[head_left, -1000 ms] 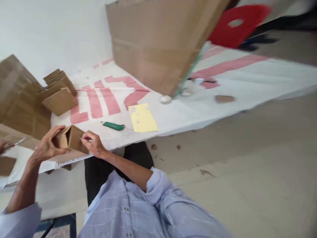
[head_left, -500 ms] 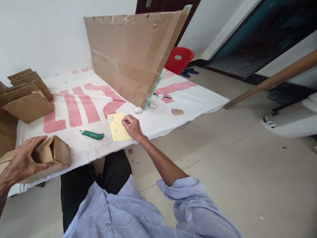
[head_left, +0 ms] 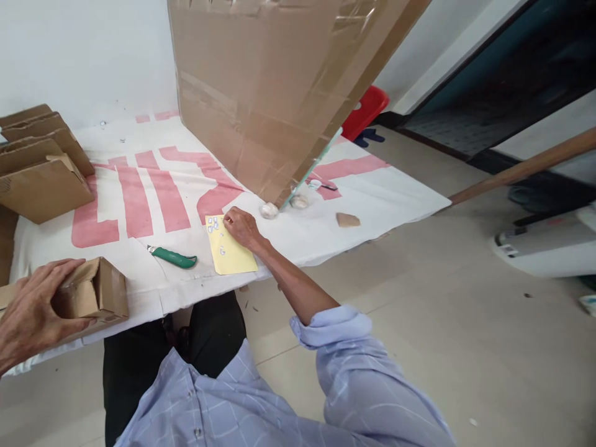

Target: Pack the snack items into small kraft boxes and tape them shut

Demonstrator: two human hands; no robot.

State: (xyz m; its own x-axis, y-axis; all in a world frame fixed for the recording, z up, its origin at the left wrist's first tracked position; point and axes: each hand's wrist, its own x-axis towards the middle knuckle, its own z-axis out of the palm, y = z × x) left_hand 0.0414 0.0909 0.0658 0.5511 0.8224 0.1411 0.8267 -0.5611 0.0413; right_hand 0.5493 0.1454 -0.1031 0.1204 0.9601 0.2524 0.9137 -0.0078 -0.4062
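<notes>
Our left hand [head_left: 40, 307] clasps the small cardboard box [head_left: 112, 288] from its left end, thumb along the near side and fingers over the far side, so the grip there is closed around cardboard. The box lies by the near edge of the table [head_left: 298, 245], at the left, with its flap end turned toward our right and white cloth showing between it and the green utility knife [head_left: 173, 257]. Our right hand [head_left: 242, 228] is over the upper right part of the yellow sheet [head_left: 235, 261], fingers curled in; we cannot tell whether the tips meet or pinch anything. Small white pieces [head_left: 213, 224] sit near the sheet's upper left corner, and its lower edge lies close to the table's front edge. Beyond our right hand, the large cardboard panel [head_left: 261, 93] rises and limits the room on the far side, two wrapped round lumps [head_left: 269, 210] just beside its lower corner. To the right, cloth runs toward the table's end past a brown cardboard scrap [head_left: 348, 220]. At the far left, folded cardboard pieces [head_left: 46, 186] stand behind the box, well apart from the knife.
</notes>
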